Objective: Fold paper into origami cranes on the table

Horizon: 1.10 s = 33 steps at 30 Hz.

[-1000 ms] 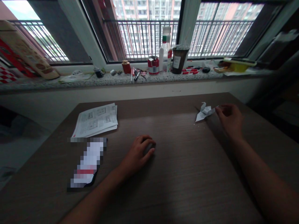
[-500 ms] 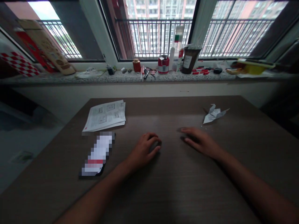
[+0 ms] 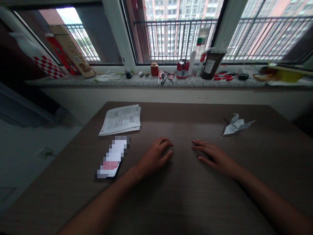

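On the brown table (image 3: 181, 195) rests my left hand (image 3: 157, 155), palm down, its fingers apart and holding nothing. My right hand (image 3: 214, 155) lies opposite it with fingers stretched toward the left, also holding nothing. A gap of bare tabletop separates the two hands. Left of my left hand is a phone (image 3: 112, 158) with its screen blurred out. Behind the phone lie folded printed sheets (image 3: 121, 120). Beyond my right hand, toward the far right, sits a folded paper crane (image 3: 236, 124), touched by neither hand.
The granite windowsill (image 3: 97, 83) behind the table carries a red can (image 3: 183, 69), a dark cup (image 3: 212, 64), a clear bottle (image 3: 201, 55), a copper-coloured spool (image 3: 154, 69) and red-handled tools (image 3: 223, 77). A checkered bag (image 3: 47, 66) leans at the left.
The whole view has shifted, so the table items appear farther right. My left hand's fingers have opened from a more curled pose. My right hand's fingers are still extended.
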### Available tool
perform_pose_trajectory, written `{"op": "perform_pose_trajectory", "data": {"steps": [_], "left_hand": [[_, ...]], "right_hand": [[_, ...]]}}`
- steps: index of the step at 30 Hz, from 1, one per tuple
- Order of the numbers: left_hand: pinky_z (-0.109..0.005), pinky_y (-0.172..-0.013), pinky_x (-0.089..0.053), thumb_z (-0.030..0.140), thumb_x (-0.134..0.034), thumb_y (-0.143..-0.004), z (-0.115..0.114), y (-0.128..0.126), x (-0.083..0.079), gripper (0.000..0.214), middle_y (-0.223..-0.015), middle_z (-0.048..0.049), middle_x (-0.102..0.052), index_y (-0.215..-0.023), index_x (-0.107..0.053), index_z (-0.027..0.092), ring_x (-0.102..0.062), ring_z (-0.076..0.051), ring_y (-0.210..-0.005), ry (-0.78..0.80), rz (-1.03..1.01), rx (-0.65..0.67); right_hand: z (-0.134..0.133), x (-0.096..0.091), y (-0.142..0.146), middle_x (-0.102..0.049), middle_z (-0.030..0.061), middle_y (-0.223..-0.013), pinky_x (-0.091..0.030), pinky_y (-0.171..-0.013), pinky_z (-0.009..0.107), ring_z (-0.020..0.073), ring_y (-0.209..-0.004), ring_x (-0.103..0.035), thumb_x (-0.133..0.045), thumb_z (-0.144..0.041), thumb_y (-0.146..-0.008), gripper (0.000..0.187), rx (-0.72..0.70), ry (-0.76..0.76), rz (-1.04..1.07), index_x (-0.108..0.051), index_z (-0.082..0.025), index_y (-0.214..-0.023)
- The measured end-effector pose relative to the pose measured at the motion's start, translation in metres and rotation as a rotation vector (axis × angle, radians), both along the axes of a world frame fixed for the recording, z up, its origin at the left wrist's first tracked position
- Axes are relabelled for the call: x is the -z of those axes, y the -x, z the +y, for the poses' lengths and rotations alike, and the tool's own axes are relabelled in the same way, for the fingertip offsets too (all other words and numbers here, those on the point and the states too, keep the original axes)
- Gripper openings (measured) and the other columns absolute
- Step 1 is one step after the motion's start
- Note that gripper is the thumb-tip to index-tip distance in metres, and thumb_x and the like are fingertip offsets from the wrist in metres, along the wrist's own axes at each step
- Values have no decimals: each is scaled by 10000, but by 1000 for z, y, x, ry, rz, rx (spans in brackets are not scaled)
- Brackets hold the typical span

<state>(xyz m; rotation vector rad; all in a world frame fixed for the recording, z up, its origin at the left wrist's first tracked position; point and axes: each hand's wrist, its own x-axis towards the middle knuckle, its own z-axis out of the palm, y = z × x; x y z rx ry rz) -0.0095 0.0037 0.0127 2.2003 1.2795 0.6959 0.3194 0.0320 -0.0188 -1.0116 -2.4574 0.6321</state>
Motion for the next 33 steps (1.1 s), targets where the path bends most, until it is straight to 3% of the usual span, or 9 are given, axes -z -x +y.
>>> {"op": "perform_pose_trajectory", "data": {"steps": [4, 9, 13, 17, 23, 33], "left_hand": [[-433, -1036, -496, 297, -561, -1028, 17, 23, -12, 233, -1282, -82, -613, -1245, -629, 246, -613, -259, -1184, -74, 45, -116], [-456, -1034, -478, 272, -563, -1008, 50, 75, -22, 182, -1204, -94, -624, -1171, -625, 220, -603, -280, -1161, -238, 151, -258], [-461, -1046, -466, 290, -583, -987, 73, 123, -18, 207, -1237, -99, -605, -1181, -602, 223, -589, -301, -1181, -255, 312, -334], [-447, -1033, -468, 358, -572, -998, 85, 154, -10, 261, -1265, -113, -604, -1214, -591, 213, -592, -310, -1179, -224, 400, -303], [-433, -955, -489, 417, -647, -954, 91, 168, -4, 325, -1251, -105, -652, -1218, -598, 233, -629, -312, -1111, -130, 396, -310], [-409, -944, -488, 386, -646, -930, 95, 178, 1, 266, -1218, -101, -683, -1141, -628, 225, -640, -289, -1094, -119, 396, -296]], "right_hand": [[1, 1, -2, -518, 57, -1581, -431, -1178, 596, 311, -1456, -483, -612, -343, -1003, 447, -15, 26, 4, -598, -353, -1450], [2, 4, -4, -519, 58, -1579, -435, -1174, 603, 319, -1451, -488, -617, -352, -999, 453, -10, 33, 14, -597, -360, -1452], [1, 3, -3, -524, 51, -1576, -434, -1175, 605, 325, -1450, -490, -625, -368, -996, 449, 3, 48, 16, -606, -368, -1445], [0, 1, -3, -524, 60, -1575, -430, -1176, 609, 330, -1453, -484, -619, -356, -1000, 455, 0, 47, 13, -599, -360, -1455], [0, 2, -4, -511, 62, -1585, -428, -1179, 603, 314, -1453, -484, -596, -351, -1015, 454, -4, 40, -6, -580, -357, -1468], [1, 3, -5, -489, 66, -1602, -415, -1194, 582, 300, -1476, -454, -559, -377, -1039, 441, -18, 29, -44, -562, -333, -1479]]}}
